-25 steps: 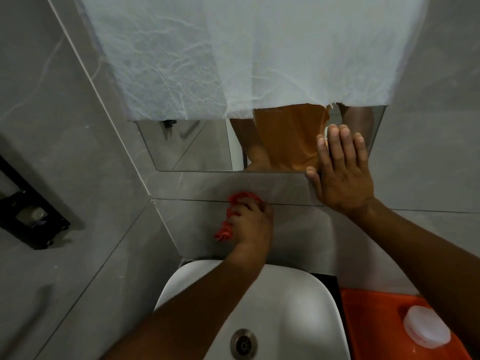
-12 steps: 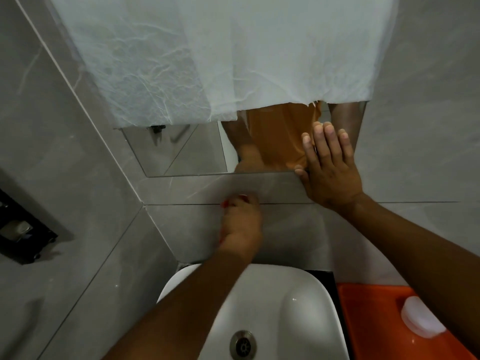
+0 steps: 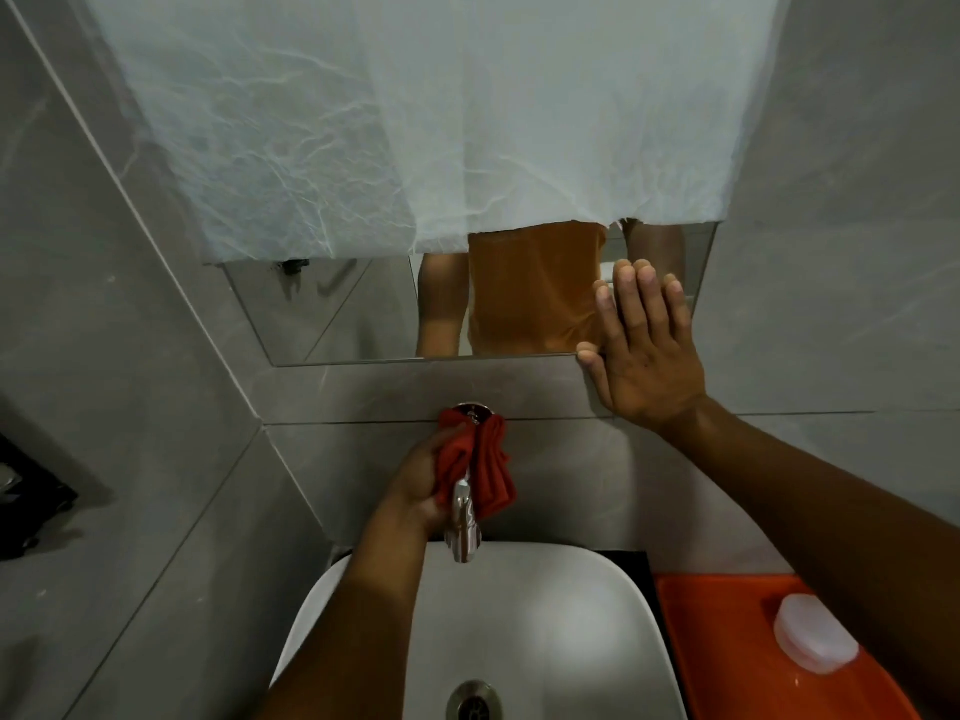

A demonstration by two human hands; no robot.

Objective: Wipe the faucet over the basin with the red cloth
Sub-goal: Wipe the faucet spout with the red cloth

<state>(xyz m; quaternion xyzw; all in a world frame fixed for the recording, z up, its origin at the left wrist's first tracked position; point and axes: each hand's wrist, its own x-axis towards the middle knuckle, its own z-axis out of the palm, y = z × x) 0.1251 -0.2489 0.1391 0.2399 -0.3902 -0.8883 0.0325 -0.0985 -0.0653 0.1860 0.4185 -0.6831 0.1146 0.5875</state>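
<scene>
A chrome faucet (image 3: 464, 527) sticks out of the grey tiled wall over the white basin (image 3: 613, 641). The red cloth (image 3: 485, 472) is wrapped around the faucet's upper part, near its round wall plate. My left hand (image 3: 423, 478) grips the cloth from the left side of the faucet. The spout's tip shows bare below the cloth. My right hand (image 3: 644, 350) lies flat with fingers spread against the wall and the lower right corner of the mirror.
A mirror (image 3: 363, 309) half covered by a white sheet (image 3: 415, 122) hangs above. An orange tray (image 3: 727, 641) with a white lid-like object (image 3: 813, 641) sits right of the basin. A black fitting (image 3: 26, 506) is on the left wall. The basin drain (image 3: 474, 704) is at the bottom.
My left hand slid down and turned, so the red cloth and the chrome spout now show beside it. The right hand stayed pressed on the wall.
</scene>
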